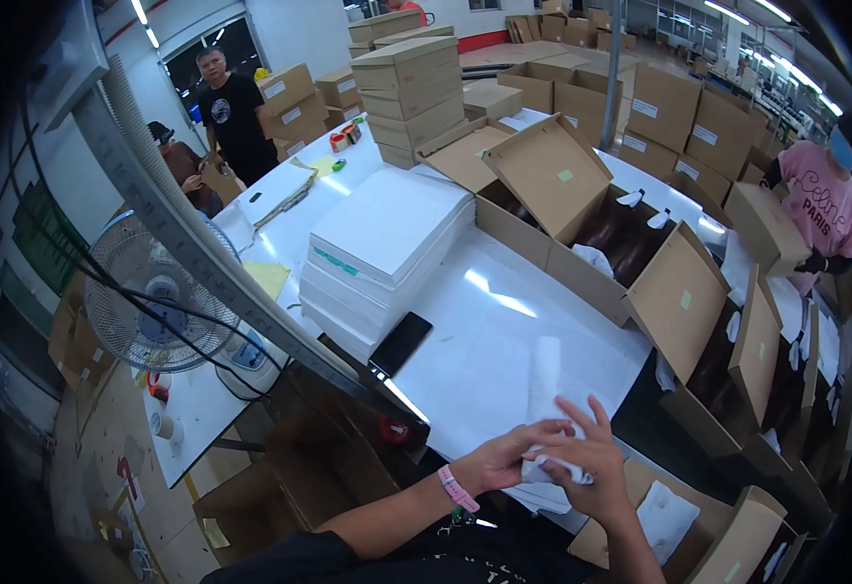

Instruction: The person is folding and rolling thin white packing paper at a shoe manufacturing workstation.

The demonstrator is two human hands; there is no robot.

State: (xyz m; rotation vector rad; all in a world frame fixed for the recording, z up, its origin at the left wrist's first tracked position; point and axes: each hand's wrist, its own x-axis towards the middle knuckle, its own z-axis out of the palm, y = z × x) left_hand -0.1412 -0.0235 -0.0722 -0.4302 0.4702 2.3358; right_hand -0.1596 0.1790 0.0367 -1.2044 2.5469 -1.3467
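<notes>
Over the near edge of the white table (pixel 473 375), my two hands work together on a crumpled sheet of white tissue paper (pixel 555 471). My left hand (pixel 514 456), with a pink band at its wrist, is closed on the paper from the left. From the right, my right hand (pixel 590 457) wraps the same paper against its palm and thumb, its upper fingers stretched out. Just beyond my hands, a rolled length of white tissue paper (pixel 544 370) lies on thin white sheets. A black phone (pixel 402 344) lies left of them, beside a tall stack of white paper (pixel 392 229).
Open cardboard boxes (pixel 679 302) with dark contents and white tissue line the right side. Closed boxes (pixel 411 88) are stacked at the back. A metal post (pixel 202 224) and a fan (pixel 158 292) stand left. A person in pink (pixel 815 195) holds a box; others stand far left.
</notes>
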